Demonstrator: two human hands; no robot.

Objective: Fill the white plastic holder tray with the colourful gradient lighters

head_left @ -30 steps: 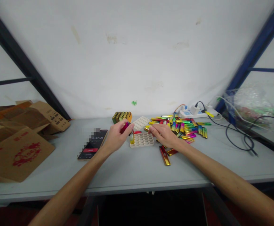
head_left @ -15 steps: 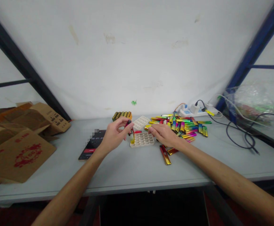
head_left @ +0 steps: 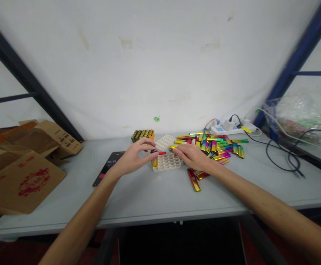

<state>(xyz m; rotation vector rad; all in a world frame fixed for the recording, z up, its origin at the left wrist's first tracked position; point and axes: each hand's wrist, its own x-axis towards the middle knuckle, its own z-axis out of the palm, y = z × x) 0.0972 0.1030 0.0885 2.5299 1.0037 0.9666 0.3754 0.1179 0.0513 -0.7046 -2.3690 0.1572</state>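
A shiny gold-and-red lighter (head_left: pixel 155 162) stands upright in the left end of a pale tray of round holes (head_left: pixel 167 169). My left hand (head_left: pixel 137 156) is at its dark top, fingers stretched and thumb apart, with the thumb tip close to or touching it. My right hand (head_left: pixel 190 156) is closed at the tray's right end. Whatever lies in its fingers is hidden; a yellow-gold lighter (head_left: pixel 172 147) shows just beyond the fingertips. Something red (head_left: pixel 162 153) lies along the tray's back edge. Behind it rests a second pale tray (head_left: pixel 165 141).
Many metallic-coloured lighters (head_left: pixel 214 145) are heaped on the right, with a red-gold one (head_left: pixel 194 180) nearer the front. A filled block of lighters (head_left: pixel 143 135) stands at the back. A phone (head_left: pixel 108 167), cardboard box (head_left: pixel 30 180), power strip (head_left: pixel 224 129) and black cable (head_left: pixel 284 165) surround the area.
The lighter that my left hand held tilted over the tray now stands upright in its left end. My left fingers have spread. My right hand has barely moved.
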